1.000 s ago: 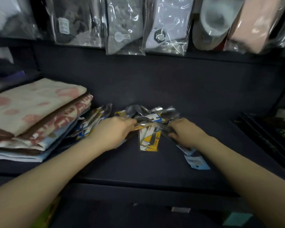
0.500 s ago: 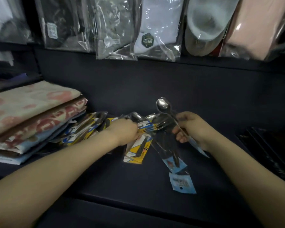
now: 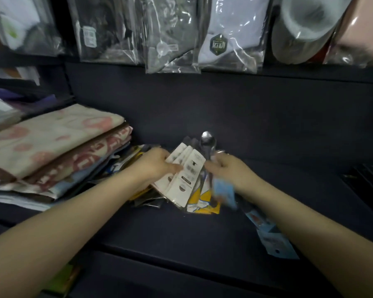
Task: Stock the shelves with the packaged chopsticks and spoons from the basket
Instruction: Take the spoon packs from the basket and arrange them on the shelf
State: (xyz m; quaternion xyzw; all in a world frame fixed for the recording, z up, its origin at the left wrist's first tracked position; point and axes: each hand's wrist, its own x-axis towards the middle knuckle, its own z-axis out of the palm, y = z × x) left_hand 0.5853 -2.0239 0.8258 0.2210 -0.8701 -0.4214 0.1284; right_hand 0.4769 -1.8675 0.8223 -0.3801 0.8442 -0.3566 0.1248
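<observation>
On the dark shelf [image 3: 202, 229] lies a heap of packaged spoons and chopsticks. My left hand [image 3: 153, 166] grips a fanned bundle of packs [image 3: 185, 177] turned white back side up, thumb pressed on the cards. My right hand [image 3: 228, 168] holds a packaged spoon [image 3: 207, 140] whose shiny bowl sticks up behind the bundle; its blue card [image 3: 224, 190] is blurred below my wrist. Yellow-carded packs [image 3: 205, 203] lie under the bundle. Another blue-carded pack [image 3: 274, 241] lies on the shelf under my right forearm. More packs [image 3: 125, 162] sit beside the towels. No basket is visible.
A stack of folded towels [image 3: 52, 151] fills the shelf's left side. Bagged socks and clothing [image 3: 172, 33] hang above the back wall. Dark trays [image 3: 366, 177] sit at the right edge. Bare shelf surface lies in front of the heap.
My left hand has flipped its bundle of packs over, so the white backs now face up. My right hand moved closer to the bundle with the spoon pack.
</observation>
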